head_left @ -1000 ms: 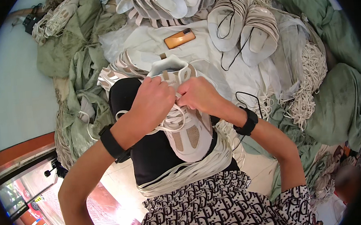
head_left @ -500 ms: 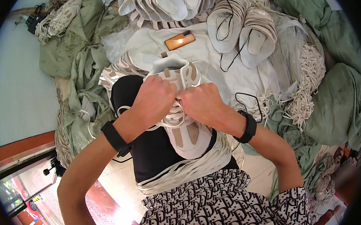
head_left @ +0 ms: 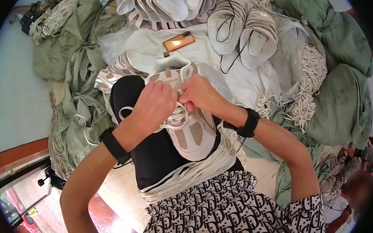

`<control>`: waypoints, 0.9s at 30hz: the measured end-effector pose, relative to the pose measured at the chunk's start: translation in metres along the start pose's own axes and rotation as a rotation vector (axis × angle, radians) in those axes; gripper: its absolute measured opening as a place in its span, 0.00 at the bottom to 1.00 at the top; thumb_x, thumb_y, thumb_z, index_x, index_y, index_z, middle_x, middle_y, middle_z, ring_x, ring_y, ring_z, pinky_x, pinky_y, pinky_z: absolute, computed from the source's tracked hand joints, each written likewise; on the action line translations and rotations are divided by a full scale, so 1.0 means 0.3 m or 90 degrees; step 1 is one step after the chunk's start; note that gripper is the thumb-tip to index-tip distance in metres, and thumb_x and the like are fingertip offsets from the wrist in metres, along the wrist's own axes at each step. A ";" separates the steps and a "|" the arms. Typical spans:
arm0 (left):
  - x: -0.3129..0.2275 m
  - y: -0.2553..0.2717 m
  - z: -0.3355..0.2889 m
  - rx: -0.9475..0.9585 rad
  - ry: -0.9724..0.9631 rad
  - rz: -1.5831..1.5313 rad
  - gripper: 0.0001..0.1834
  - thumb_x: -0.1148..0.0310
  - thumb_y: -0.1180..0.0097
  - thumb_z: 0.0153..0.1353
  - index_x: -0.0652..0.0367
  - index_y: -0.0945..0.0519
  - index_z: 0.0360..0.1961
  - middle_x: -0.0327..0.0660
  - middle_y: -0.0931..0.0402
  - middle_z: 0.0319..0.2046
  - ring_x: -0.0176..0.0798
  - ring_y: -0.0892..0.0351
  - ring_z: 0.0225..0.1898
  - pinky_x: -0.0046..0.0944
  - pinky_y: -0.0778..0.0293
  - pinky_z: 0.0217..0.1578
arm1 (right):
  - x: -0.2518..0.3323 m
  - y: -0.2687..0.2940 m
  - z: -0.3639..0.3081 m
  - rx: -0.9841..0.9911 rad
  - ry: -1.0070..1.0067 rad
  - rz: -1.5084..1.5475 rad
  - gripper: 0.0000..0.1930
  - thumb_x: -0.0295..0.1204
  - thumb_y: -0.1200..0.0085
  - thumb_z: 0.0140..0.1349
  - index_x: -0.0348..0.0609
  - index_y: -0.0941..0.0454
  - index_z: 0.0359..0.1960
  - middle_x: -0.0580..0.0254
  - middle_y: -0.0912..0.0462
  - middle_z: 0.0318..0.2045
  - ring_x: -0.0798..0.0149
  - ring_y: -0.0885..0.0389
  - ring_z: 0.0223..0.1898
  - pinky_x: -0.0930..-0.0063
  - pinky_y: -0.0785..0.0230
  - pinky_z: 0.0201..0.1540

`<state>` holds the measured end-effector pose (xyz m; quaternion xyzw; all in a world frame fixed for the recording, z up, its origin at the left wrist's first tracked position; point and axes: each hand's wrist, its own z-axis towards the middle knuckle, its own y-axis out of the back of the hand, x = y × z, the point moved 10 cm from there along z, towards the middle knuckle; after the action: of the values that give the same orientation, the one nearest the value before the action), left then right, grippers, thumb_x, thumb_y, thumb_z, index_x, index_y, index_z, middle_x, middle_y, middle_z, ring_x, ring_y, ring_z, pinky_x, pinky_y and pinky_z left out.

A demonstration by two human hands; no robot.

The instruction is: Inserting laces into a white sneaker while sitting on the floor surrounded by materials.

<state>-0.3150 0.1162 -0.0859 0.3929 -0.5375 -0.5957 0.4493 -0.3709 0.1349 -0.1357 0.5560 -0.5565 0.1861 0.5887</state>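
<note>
A beige and white sneaker upper (head_left: 196, 138) with tan mesh panels rests across black-covered legs, its toe toward me. Pale shoelace (head_left: 179, 122) crosses its front, and a loose loop sticks out left of the shoe. My left hand (head_left: 156, 102) is closed over the left eyelet side, its fingers curled on the lace and partly hidden. Beside it, my right hand (head_left: 200, 94) pinches the lace between thumb and forefinger near the upper eyelets. A bundle of pale laces (head_left: 190, 172) lies across my lap.
An orange phone (head_left: 179, 41) lies on white cloth beyond the shoe. Stacked shoe uppers (head_left: 168, 5) and pale soles or uppers (head_left: 257, 42) stand at the back. Tangled laces (head_left: 310, 88) hang at the right, by green cloth (head_left: 341, 101). More uppers (head_left: 124, 65) lie to the left.
My right hand has turned and loosened from a fist into a pinch, lifting slightly. My left hand stays closed at the eyelets. The whole view has shifted a little.
</note>
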 end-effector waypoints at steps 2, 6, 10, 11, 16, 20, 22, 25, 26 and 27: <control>-0.007 -0.013 0.013 0.031 -0.009 0.015 0.04 0.74 0.49 0.43 0.58 0.29 0.23 0.40 0.32 0.23 0.40 0.30 0.30 0.37 0.35 0.33 | -0.018 0.015 0.008 -0.014 -0.025 -0.044 0.09 0.30 0.49 0.40 0.42 0.27 0.07 0.65 0.28 0.06 0.64 0.29 0.11 0.71 0.36 0.19; -0.004 -0.054 0.033 0.111 -0.019 0.028 0.03 0.74 0.49 0.43 0.58 0.29 0.21 0.41 0.31 0.21 0.41 0.29 0.28 0.38 0.34 0.32 | -0.025 0.033 0.004 0.003 -0.012 -0.040 0.10 0.30 0.48 0.40 0.41 0.29 0.07 0.66 0.28 0.06 0.66 0.31 0.10 0.73 0.38 0.17; 0.020 -0.050 0.052 0.090 -0.023 -0.025 0.03 0.74 0.49 0.43 0.59 0.30 0.21 0.41 0.31 0.20 0.42 0.29 0.27 0.39 0.33 0.30 | -0.062 0.080 0.000 0.007 -0.030 0.195 0.08 0.28 0.43 0.41 0.37 0.26 0.12 0.67 0.28 0.08 0.74 0.32 0.11 0.81 0.41 0.16; 0.023 -0.059 0.051 0.106 -0.018 -0.047 0.04 0.73 0.48 0.43 0.59 0.30 0.22 0.41 0.31 0.20 0.42 0.28 0.27 0.40 0.33 0.30 | -0.102 0.088 -0.002 0.004 -0.088 0.288 0.07 0.27 0.42 0.42 0.36 0.24 0.14 0.67 0.28 0.09 0.77 0.32 0.12 0.83 0.41 0.17; 0.007 -0.029 0.030 0.048 -0.008 -0.065 0.05 0.73 0.48 0.43 0.58 0.30 0.23 0.42 0.32 0.21 0.42 0.29 0.28 0.40 0.33 0.30 | -0.162 0.107 -0.025 -0.013 -0.118 0.282 0.04 0.24 0.43 0.43 0.35 0.22 0.18 0.68 0.28 0.10 0.78 0.32 0.14 0.84 0.42 0.17; -0.002 -0.005 0.010 0.000 0.013 0.013 0.05 0.72 0.49 0.43 0.58 0.31 0.23 0.40 0.35 0.22 0.40 0.30 0.29 0.38 0.35 0.30 | -0.084 0.085 -0.036 -0.008 0.003 0.246 0.03 0.23 0.43 0.45 0.35 0.21 0.21 0.69 0.26 0.14 0.78 0.31 0.16 0.85 0.41 0.19; -0.009 -0.011 0.016 0.004 -0.005 0.031 0.05 0.71 0.49 0.43 0.58 0.31 0.23 0.39 0.35 0.22 0.40 0.31 0.29 0.37 0.35 0.31 | -0.043 0.057 -0.037 0.005 0.041 0.247 0.04 0.24 0.43 0.43 0.35 0.22 0.19 0.69 0.27 0.12 0.78 0.32 0.15 0.84 0.42 0.18; 0.000 -0.042 0.036 0.069 -0.020 0.081 0.05 0.71 0.49 0.43 0.58 0.31 0.22 0.38 0.34 0.22 0.39 0.30 0.29 0.36 0.36 0.31 | -0.014 0.043 -0.024 0.009 0.065 0.241 0.04 0.24 0.44 0.42 0.36 0.23 0.17 0.69 0.29 0.10 0.78 0.32 0.14 0.83 0.43 0.17; -0.001 -0.045 0.045 0.079 -0.029 0.085 0.06 0.71 0.49 0.42 0.58 0.31 0.22 0.39 0.34 0.21 0.39 0.30 0.28 0.36 0.36 0.31 | -0.015 0.047 -0.019 0.013 0.066 0.253 0.04 0.25 0.44 0.42 0.36 0.23 0.17 0.69 0.29 0.10 0.78 0.32 0.14 0.82 0.43 0.17; 0.000 -0.047 0.050 0.091 -0.035 0.086 0.06 0.71 0.49 0.42 0.58 0.31 0.22 0.39 0.33 0.21 0.39 0.30 0.28 0.36 0.36 0.31 | -0.021 0.055 -0.016 0.013 0.065 0.254 0.04 0.25 0.44 0.42 0.36 0.23 0.17 0.69 0.29 0.10 0.78 0.32 0.14 0.82 0.43 0.17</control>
<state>-0.3308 0.1208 -0.0982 0.3701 -0.6159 -0.5348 0.4445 -0.3846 0.1468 -0.1327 0.4307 -0.6230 0.3324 0.5620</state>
